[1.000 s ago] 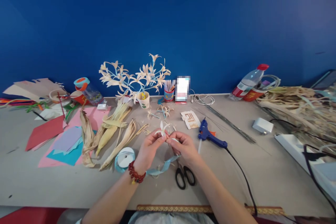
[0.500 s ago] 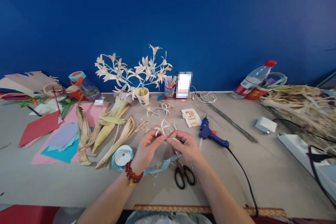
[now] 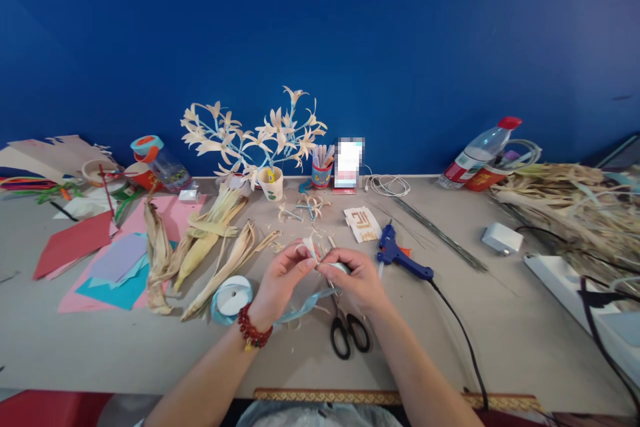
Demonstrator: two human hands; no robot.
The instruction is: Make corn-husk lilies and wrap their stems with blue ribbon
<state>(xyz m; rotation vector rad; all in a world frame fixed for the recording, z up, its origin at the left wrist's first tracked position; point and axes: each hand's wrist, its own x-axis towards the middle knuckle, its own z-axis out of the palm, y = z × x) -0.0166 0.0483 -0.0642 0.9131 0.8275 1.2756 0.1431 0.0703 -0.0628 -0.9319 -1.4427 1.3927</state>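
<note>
My left hand (image 3: pixel 283 280) and my right hand (image 3: pixel 353 280) meet over the table's middle, fingers pinched together on a small cream husk flower (image 3: pixel 310 245) whose petals stick up between them. A light blue ribbon (image 3: pixel 303 307) trails from under my hands to a ribbon roll (image 3: pixel 231 298) on the left. A red bead bracelet (image 3: pixel 253 332) circles my left wrist. Black scissors (image 3: pixel 350 333) lie just below my right hand. A blue glue gun (image 3: pixel 400 259) rests right of it.
Dried corn husks (image 3: pixel 210 250) and coloured paper sheets (image 3: pixel 100 257) lie left. A cup with a husk-flower bouquet (image 3: pixel 260 137) stands at the back. Thin wires (image 3: pixel 440 235), a white charger (image 3: pixel 501 238), a plastic bottle (image 3: pixel 475 150) and a husk pile (image 3: pixel 570 203) are right.
My hands have kept pinching the flower and turned it slightly; its petals now show less above my fingers. The view shifted a little.
</note>
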